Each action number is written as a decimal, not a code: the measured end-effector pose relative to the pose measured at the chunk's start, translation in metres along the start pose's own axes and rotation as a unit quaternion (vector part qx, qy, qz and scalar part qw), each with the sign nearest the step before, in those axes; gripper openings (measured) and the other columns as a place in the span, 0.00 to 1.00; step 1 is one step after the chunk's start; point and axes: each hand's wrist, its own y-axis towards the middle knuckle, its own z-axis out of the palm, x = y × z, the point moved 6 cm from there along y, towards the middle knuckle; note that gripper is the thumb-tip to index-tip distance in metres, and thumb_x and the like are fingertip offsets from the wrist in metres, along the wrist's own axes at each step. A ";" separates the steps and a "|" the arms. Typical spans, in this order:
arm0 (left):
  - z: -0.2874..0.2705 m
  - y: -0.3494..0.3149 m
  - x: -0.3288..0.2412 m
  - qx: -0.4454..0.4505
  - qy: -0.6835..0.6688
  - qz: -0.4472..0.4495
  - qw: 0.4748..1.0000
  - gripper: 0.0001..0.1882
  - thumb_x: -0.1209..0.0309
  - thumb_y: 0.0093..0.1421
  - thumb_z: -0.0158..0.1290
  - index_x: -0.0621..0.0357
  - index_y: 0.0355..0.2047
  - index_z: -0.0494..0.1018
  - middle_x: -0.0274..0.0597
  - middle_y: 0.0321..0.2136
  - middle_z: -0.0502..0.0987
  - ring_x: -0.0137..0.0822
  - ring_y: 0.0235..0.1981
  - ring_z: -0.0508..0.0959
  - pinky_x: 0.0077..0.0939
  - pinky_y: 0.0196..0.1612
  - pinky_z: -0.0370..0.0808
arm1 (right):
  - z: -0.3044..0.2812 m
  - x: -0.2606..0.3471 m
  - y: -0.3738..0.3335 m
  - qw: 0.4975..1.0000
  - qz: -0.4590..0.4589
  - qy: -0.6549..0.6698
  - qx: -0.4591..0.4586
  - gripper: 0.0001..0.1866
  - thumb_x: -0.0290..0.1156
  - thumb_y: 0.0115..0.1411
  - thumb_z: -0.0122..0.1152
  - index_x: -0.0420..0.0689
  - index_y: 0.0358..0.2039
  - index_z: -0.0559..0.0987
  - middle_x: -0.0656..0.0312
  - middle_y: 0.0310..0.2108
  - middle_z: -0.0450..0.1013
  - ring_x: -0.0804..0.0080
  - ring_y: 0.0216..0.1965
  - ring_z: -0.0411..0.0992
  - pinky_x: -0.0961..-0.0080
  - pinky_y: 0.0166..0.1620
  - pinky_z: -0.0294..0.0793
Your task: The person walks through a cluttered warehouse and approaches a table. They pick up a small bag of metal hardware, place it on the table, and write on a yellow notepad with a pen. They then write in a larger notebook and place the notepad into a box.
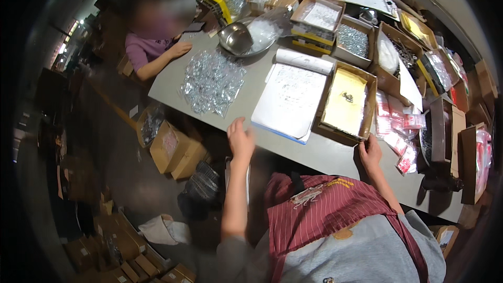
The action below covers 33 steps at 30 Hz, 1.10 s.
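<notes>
My left hand [241,139] hovers by the table's near edge, empty, its fingers apart and slightly blurred. Just beyond it lies a spread pile of small clear packets [214,81] with shiny contents. My right hand [371,152] is at the near right corner of a shallow cardboard tray [371,106], its fingertips against or very close to that corner. In the tray lies yellow paper [340,112] with a few small dark pieces [347,96] on top. Between my hands is a clipboard [288,99] with handwritten sheets, the upper pages rolled back.
Across the table [170,81] a person [157,47] in a purple top rests a forearm near the packets. A metal bowl [236,38] sits at the basin's edge. Boxes of small metal parts [353,39] and red-and-white packets [398,120] crowd the right. Cardboard boxes [170,147] stand below, left.
</notes>
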 end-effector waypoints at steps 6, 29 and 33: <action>0.055 0.039 -0.038 0.155 0.118 -0.058 0.979 0.30 0.57 0.57 0.57 0.74 0.48 0.67 0.67 0.44 0.75 0.64 0.49 0.72 0.52 0.55 0.68 | -0.003 -0.017 0.002 0.973 0.086 0.198 0.087 0.21 0.30 0.57 0.61 0.40 0.50 0.73 0.58 0.30 0.75 0.66 0.31 0.76 0.73 0.35 0.75; 0.083 0.052 0.019 0.307 -0.191 -0.293 0.885 0.25 0.55 0.59 0.61 0.70 0.39 0.73 0.45 0.34 0.77 0.33 0.35 0.74 0.32 0.40 0.72 | -0.014 0.001 0.009 0.780 0.295 0.522 0.177 0.24 0.43 0.63 0.63 0.38 0.48 0.66 0.61 0.23 0.67 0.67 0.17 0.75 0.72 0.18 0.78; 0.078 0.054 0.008 0.284 -0.294 -0.321 0.854 0.21 0.60 0.61 0.60 0.69 0.40 0.72 0.46 0.39 0.76 0.33 0.40 0.73 0.30 0.43 0.72 | -0.016 0.000 0.010 0.783 0.289 0.522 0.177 0.23 0.41 0.64 0.62 0.38 0.48 0.66 0.61 0.21 0.66 0.67 0.16 0.74 0.71 0.16 0.76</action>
